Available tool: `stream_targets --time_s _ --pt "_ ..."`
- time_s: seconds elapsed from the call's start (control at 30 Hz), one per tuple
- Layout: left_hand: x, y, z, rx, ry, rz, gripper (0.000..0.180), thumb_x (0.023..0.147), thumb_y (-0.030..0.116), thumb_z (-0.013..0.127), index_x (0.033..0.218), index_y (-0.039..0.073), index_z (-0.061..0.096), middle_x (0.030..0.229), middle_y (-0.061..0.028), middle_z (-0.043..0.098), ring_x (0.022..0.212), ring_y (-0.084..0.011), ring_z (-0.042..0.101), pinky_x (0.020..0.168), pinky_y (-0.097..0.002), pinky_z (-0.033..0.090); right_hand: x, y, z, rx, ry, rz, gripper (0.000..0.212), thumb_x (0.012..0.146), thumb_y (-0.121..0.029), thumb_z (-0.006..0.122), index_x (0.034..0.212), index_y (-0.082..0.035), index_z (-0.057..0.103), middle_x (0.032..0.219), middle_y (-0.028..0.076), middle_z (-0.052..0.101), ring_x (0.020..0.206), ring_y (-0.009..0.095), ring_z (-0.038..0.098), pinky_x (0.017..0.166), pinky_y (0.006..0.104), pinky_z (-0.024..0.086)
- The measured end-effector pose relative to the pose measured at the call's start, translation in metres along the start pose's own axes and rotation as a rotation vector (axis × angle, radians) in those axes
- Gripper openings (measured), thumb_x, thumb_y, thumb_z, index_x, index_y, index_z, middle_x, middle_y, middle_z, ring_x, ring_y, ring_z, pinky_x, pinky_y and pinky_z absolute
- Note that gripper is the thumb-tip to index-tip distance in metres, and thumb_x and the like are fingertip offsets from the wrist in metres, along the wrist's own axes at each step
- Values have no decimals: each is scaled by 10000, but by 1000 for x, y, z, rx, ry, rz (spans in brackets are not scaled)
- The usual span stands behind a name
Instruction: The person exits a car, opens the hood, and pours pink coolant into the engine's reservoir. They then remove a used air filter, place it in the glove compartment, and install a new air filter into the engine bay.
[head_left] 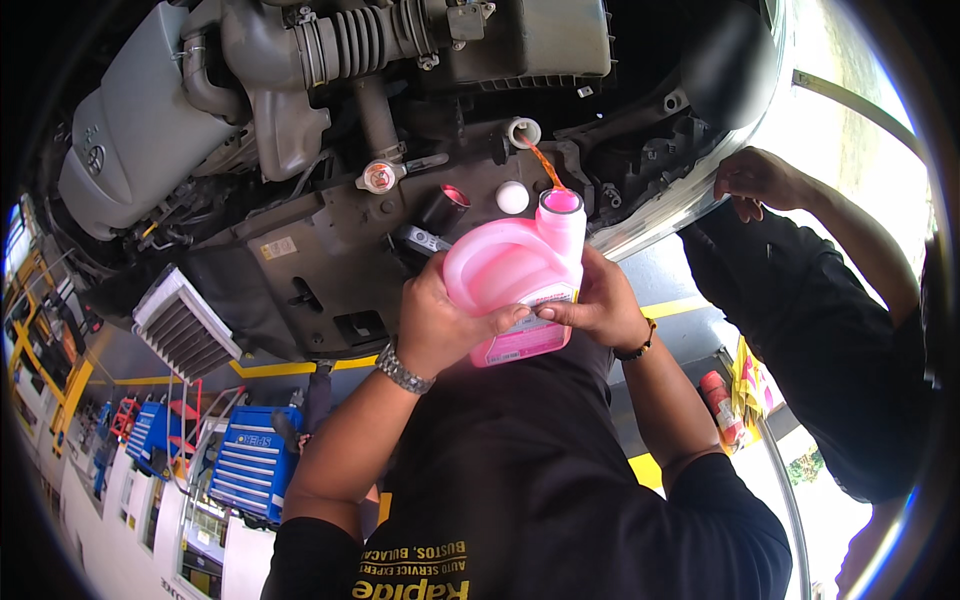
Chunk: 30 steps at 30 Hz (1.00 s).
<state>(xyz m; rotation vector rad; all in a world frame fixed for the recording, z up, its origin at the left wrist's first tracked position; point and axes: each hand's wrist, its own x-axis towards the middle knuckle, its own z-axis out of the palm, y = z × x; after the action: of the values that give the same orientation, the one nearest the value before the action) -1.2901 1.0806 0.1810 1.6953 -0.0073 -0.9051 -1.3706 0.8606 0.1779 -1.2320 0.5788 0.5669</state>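
Observation:
A translucent pink jug (515, 260) is held between my two hands over the front of an open engine bay, its uncapped mouth pointing away from me. My left hand (445, 315) grips its left side by the handle, and my right hand (603, 310) clasps its right side. Both thumbs press on the labelled face. An orange-pink stream of liquid (545, 165) runs between the jug's mouth and a white filler neck (524, 132). Left of the mouth sit a white round cap (512, 197) and a dark cup with a pink inside (445, 209).
A metal radiator cap (380, 176) lies left of the filler neck. A pleated air filter (185, 322) rests at the bay's left edge. Another person's hand (762, 183) is near the right fender. Blue tool cabinets (255, 460) stand lower left; a red bottle (720, 405) is at right.

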Motion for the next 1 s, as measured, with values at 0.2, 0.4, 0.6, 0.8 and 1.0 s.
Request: stream_targets --time_s 0.2,0.4,0.6,0.8,1.0 --pt "2 1 3 30 83 99 661 623 378 943 1030 -40 632 922 -141 738 833 -188 732 752 -325 588 -1 -1 1 25 1 2 766 730 -241 901 1310 64 504 1138 105 670 1057 145 617 932 305 497" --pt "3 -2 4 -15 87 109 670 627 390 938 1035 -44 632 925 -145 738 831 -197 735 747 -328 590 0 -3 0 -9 4 -7 765 726 -247 903 1304 63 509 1119 107 678 1043 147 624 924 305 500" --pt "0 2 -2 38 -17 31 738 680 354 921 1184 -62 577 1089 -136 688 963 -179 680 848 -321 561 -2 -2 0 -24 18 -14 782 722 -264 905 1306 71 508 1119 119 684 1038 156 635 920 307 505" --pt "0 -1 5 -55 78 83 666 632 366 935 1068 -41 639 953 -145 738 848 -193 732 763 -325 588 -4 -1 0 -32 15 -4 799 716 -271 909 1315 71 506 1111 123 690 1025 160 644 917 309 510" --pt "0 1 5 -24 80 76 662 630 346 938 1075 -41 639 965 -144 738 858 -188 729 773 -324 587 -5 -3 2 8 18 10 775 720 -255 906 1306 67 513 1117 117 685 1041 152 633 925 307 504"
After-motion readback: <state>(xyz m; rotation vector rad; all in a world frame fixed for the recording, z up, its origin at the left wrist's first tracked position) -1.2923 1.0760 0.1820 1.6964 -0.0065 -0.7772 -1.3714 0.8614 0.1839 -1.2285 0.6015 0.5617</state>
